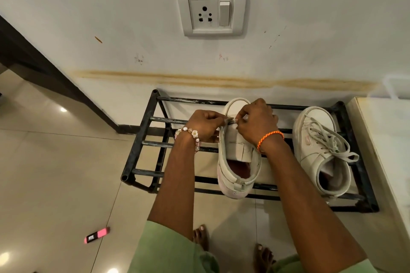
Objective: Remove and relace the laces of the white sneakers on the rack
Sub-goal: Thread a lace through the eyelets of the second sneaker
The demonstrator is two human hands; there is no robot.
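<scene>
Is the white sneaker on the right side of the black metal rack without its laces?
No, the white sneaker on the right of the black metal rack has its grey-white laces threaded, ends loose.

Head camera looks steeply down (wide-angle) at rack [142, 139], close.

You won't find any text you can read here: the pink and black object [97, 235] on the floor carries a small white label, too small to make out, and the faint scribbles [223, 57] on the wall form no legible letters
</scene>
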